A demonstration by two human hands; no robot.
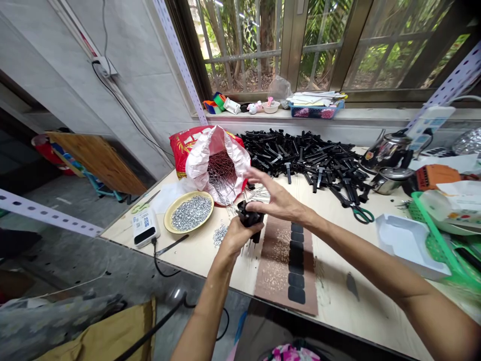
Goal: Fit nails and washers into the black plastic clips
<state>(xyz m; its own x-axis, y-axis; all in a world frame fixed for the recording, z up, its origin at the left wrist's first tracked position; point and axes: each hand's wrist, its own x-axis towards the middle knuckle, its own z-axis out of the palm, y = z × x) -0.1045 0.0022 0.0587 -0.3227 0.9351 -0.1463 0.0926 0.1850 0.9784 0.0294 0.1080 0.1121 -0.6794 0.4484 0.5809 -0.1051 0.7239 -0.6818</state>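
Observation:
My left hand (237,235) is closed around a small bundle of black plastic parts (251,216) over the front of the table. Just above it, my right hand (277,196) is open, fingers stretched and thumb apart, close to the top of that bundle; whether the thumb touches it I cannot tell. Behind the hands a red and white sack (193,168) lies with its mouth open, showing many thin metal rods (221,173). Left of the bundle are a yellow plate (168,220) of small metal nuts or washers and a loose pile (220,234) of the same.
Black plastic pieces (300,153) are heaped along the back. A brown board (278,271) with black pads lies at the front. Around the edges are scissors (363,214), a white tray (409,240), a green basket (432,230), a kettle (391,148) and a white device (145,228).

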